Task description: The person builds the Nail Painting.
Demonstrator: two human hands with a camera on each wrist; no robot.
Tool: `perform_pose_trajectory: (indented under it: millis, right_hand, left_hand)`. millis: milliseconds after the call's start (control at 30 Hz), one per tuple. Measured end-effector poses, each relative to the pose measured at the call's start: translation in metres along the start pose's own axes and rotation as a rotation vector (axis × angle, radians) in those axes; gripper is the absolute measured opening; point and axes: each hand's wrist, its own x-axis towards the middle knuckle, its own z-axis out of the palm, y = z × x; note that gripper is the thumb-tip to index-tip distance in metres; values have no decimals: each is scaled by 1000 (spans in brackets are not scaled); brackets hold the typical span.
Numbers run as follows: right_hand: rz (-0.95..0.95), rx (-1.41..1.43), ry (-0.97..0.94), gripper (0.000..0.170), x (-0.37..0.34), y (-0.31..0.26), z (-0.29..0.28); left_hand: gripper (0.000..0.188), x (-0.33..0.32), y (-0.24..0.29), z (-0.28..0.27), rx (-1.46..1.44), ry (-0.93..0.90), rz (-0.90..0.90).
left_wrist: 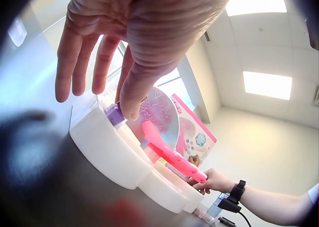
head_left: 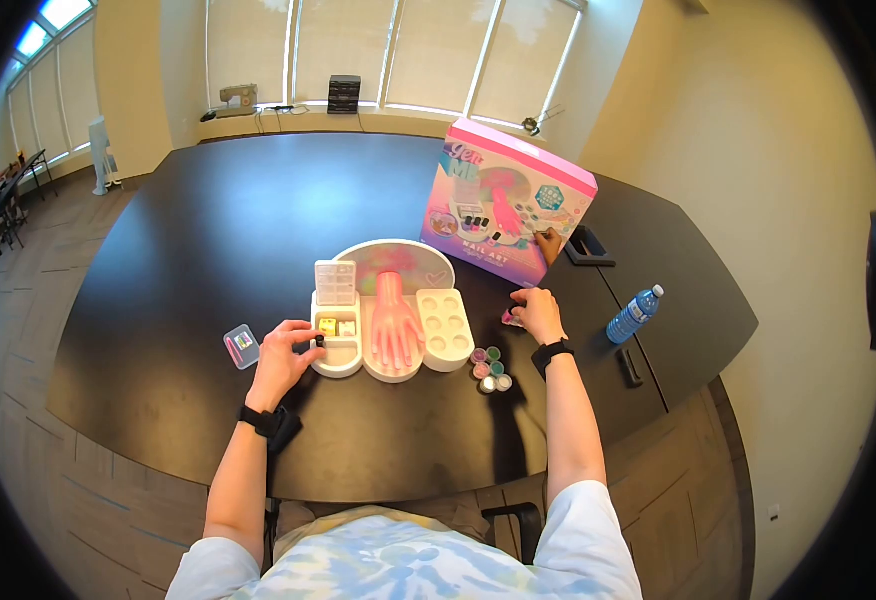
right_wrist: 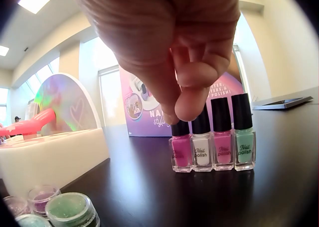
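Observation:
My left hand (head_left: 286,358) is over the left end of the white nail station (head_left: 339,368), pinching a purple nail polish bottle (left_wrist: 114,114) by its black cap between thumb and fingertips. To the right, my right hand (head_left: 540,314) pinches the black cap of a magenta nail polish bottle (right_wrist: 182,152). White (right_wrist: 202,151), pink (right_wrist: 223,151) and mint (right_wrist: 244,147) polish bottles stand upright beside it in a row. A pink model hand (head_left: 394,327) lies palm down in the middle of the station. Yellow and white small items (head_left: 336,327) sit in a left compartment.
Several glitter pots (head_left: 489,369) cluster right of the station. The pink nail art box (head_left: 503,205) stands behind, and a water bottle (head_left: 634,315) is at the far right. A small clear case (head_left: 242,346) lies left of my left hand on the dark table (head_left: 173,330).

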Motion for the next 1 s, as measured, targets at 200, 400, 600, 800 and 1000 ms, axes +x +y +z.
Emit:
perform_pose_trajectory:
  millis: [200,400,600,800,1000]
  right_hand:
    - [-9,-13,-19,28,1,0,3]
    - [-4,-16,-17,25,1,1,8]
    - [-21,26,-6,25,6,0,7]
    - [-176,93,180,21,4,-52,-39]
    - [-302,565,51,17,-15,-162,-58]
  left_hand:
    - [33,0,1,0,14,5,8]
    - [33,0,1,0,15,9,1]
    - [33,1,1,0,-10,-8,-30]
    - [34,2,-3,2,0,-11,-22]
    - [36,2,-2,0,-4,-21,-36]
